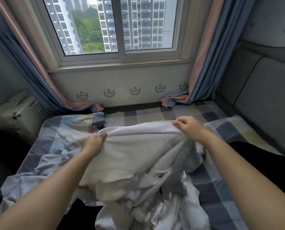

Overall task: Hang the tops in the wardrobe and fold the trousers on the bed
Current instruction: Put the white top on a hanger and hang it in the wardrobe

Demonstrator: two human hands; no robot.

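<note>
Two hands are on the job, and nearest to us a tangle of white clothes (148, 211) sits heaped at the near edge of the bed (221, 188), waiting its turn. Just beyond it, lifted over the pile, is a pale cream garment (135, 156), stretched between both fists by its far hem. Left hand (95, 143) has its fingers curled round the left corner, thumb pinching the seam; right hand (188, 128), a touch farther away, is bunched tight on the right corner, a little blurred, so it looks to be mid-shake. Whether this is a top or trousers I can't tell yet, and that's the point of the move: hold the edge level, keep it taut, and give it one clean snap so the cloth hangs free of the heap and shows its shape. If legs drop out, lay it flat on the open checked sheet beyond the hands. Farther on, a folded striped bundle (92, 122) lies at the left, then the window (121, 30) between the curtains (203, 63). No wardrobe in view.
</note>
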